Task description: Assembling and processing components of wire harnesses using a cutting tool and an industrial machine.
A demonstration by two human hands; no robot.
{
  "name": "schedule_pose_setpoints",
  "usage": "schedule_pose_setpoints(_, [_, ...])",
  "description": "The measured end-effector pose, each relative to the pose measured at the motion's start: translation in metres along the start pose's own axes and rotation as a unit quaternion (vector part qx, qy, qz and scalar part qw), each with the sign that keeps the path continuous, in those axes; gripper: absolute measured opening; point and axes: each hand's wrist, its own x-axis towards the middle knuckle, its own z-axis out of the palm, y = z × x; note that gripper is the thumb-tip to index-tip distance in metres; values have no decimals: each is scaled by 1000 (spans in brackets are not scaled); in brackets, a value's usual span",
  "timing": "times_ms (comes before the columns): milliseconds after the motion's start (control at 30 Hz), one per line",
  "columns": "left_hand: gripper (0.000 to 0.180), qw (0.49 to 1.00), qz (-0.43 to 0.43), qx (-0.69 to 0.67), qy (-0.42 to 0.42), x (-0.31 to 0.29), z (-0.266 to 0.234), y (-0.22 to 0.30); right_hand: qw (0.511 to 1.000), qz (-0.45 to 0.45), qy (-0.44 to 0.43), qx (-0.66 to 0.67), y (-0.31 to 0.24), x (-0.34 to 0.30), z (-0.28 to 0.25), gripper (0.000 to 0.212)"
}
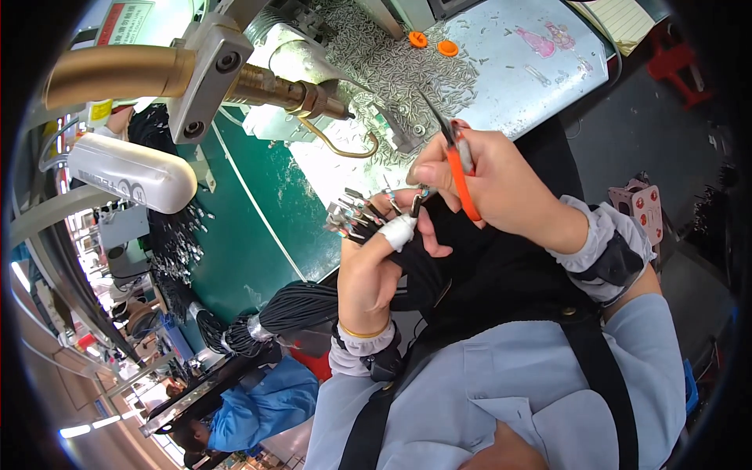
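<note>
My left hand (374, 262) grips a bundle of black wires (309, 301) whose metal-tipped ends (348, 215) fan out above my fingers; one finger is wrapped in white tape. My right hand (486, 176) holds orange-handled pliers (462, 176) with the dark jaws pointing up and away, and its fingertips pinch a small metal piece at the wire ends. Both hands meet just above my chest. The rest of the wire bundle runs down to the left, bound with tape.
A heap of small metal terminals (392, 63) lies on the white bench (533, 78) beyond my hands, with two orange discs (432, 43). A brass-coloured machine arm (235, 78) and a green belt (251, 227) lie to the left. Another person in blue (258, 407) sits lower left.
</note>
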Motion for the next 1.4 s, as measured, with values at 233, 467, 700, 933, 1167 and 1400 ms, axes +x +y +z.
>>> schedule_pose_setpoints(233, [27, 993, 76, 42, 73, 2, 2, -8, 814, -348, 38, -463, 3, -17, -2, 23])
schedule_pose_setpoints(467, [19, 970, 137, 179, 96, 0, 4, -11, 814, -352, 40, -461, 6, -13, 0, 21])
schedule_pose_setpoints(700, [20, 900, 289, 285, 160, 3, 10, -24, 973, 136, -22, 187, -7, -15, 6, 12])
schedule_pose_setpoints(933, [20, 867, 308, 366, 143, 4, 13, -25, 964, -135, 74, -214, 9, -26, 15, 5])
schedule_pose_setpoints(1167, [20, 900, 255, 331, 121, 4, 5, -23, 999, 26, 40, -9, 18, -21, 11, 8])
schedule_pose_setpoints(1400, [17, 984, 119, 106, 75, -1, 0, -11, 996, 2, 19, 92, 16, -22, 11, 16])
